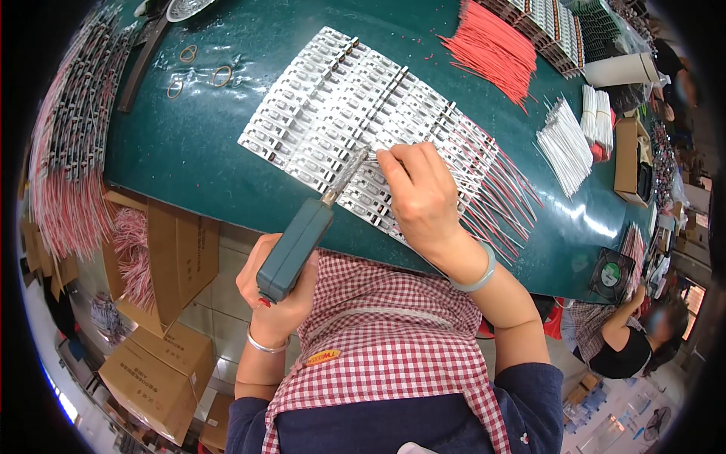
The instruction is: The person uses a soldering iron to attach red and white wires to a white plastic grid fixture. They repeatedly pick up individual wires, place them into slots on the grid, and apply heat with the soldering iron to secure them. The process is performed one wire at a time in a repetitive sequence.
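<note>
My left hand [261, 284] is wrapped around a dark green gun-shaped tool [296, 246], at the front edge of the table. Its narrow metal front part [346, 175] reaches over a panel of small white modules [318, 102] laid in rows on the table. Close to the tool's tip, my right hand [423, 193] is closed in a pinch over the panel. What its fingertips hold, if anything, is too small to make out. Red and white wires [503, 197] fan out from the panel's right end, beyond my right hand.
Red wires [495, 49], white wires [563, 147] and stacked module panels [548, 26] lie at the far right. Wired strips [76, 136] hang over the left edge. Rubber bands [221, 76] lie at the upper left. Cardboard boxes [159, 374] stand below left. Another person [624, 340] sits at right.
</note>
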`<action>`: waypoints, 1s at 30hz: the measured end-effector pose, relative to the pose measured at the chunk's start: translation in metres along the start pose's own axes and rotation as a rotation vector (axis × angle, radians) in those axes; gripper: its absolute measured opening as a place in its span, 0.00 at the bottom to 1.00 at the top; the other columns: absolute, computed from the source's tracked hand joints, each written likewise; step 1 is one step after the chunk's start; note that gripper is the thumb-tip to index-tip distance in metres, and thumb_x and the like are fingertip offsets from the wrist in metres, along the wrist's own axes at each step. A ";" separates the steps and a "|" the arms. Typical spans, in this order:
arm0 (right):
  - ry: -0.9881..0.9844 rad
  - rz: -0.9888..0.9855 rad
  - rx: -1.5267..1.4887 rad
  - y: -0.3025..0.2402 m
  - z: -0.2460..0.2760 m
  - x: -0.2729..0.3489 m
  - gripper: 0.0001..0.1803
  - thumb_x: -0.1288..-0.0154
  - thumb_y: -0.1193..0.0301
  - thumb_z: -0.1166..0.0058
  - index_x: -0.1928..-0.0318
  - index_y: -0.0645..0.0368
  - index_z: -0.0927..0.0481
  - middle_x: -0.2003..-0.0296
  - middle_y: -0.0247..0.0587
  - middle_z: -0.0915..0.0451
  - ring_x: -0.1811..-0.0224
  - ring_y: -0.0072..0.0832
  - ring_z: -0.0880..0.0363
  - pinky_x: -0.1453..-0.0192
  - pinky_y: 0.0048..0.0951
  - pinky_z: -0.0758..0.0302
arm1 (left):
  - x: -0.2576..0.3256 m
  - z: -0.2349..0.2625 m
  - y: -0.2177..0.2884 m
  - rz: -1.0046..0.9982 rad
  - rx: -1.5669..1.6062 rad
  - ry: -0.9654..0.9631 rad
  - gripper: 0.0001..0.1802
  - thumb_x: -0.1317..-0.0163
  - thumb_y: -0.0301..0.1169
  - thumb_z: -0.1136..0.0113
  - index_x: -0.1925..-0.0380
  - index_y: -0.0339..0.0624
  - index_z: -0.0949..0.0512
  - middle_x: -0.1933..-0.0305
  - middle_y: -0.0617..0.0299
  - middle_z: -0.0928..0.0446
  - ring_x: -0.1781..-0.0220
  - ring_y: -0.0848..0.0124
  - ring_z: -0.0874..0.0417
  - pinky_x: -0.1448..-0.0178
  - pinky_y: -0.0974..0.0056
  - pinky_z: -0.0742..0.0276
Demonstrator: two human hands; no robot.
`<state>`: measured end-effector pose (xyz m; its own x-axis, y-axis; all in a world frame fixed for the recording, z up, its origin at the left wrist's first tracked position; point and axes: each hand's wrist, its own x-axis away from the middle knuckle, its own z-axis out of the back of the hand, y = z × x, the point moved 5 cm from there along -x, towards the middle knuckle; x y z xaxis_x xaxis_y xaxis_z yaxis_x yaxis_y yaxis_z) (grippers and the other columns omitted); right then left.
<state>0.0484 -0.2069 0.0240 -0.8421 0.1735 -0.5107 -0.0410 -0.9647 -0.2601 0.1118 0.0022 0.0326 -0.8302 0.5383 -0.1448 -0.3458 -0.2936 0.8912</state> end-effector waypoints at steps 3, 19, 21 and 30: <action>-0.003 0.007 0.008 0.000 0.000 0.000 0.17 0.50 0.78 0.43 0.57 0.69 0.18 0.62 0.44 0.22 0.62 0.38 0.23 0.61 0.34 0.22 | 0.000 0.002 0.001 -0.001 -0.025 -0.008 0.11 0.49 0.15 0.30 0.64 0.29 0.16 0.63 0.52 0.16 0.66 0.65 0.14 0.62 0.67 0.20; 0.004 0.006 0.014 0.000 0.000 0.001 0.15 0.50 0.78 0.43 0.59 0.69 0.19 0.63 0.44 0.23 0.63 0.38 0.24 0.61 0.34 0.23 | 0.005 0.000 -0.003 0.031 0.049 -0.008 0.13 0.48 0.14 0.31 0.60 0.29 0.16 0.59 0.50 0.15 0.61 0.63 0.13 0.57 0.65 0.18; 0.006 0.007 0.009 -0.001 0.000 0.001 0.15 0.50 0.78 0.43 0.59 0.69 0.19 0.64 0.44 0.23 0.63 0.38 0.24 0.61 0.34 0.23 | 0.005 -0.001 -0.003 -0.012 0.017 -0.022 0.13 0.48 0.14 0.31 0.60 0.29 0.16 0.59 0.50 0.15 0.62 0.64 0.13 0.58 0.65 0.18; 0.000 0.014 0.020 -0.001 0.000 0.001 0.15 0.49 0.78 0.43 0.59 0.70 0.18 0.64 0.44 0.24 0.63 0.37 0.24 0.62 0.34 0.23 | 0.009 0.004 -0.003 0.045 0.054 0.034 0.14 0.46 0.15 0.31 0.57 0.30 0.17 0.59 0.54 0.15 0.63 0.69 0.14 0.60 0.67 0.19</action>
<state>0.0476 -0.2059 0.0233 -0.8424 0.1600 -0.5145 -0.0402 -0.9709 -0.2362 0.1071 0.0107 0.0308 -0.8591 0.4981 -0.1181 -0.2849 -0.2735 0.9187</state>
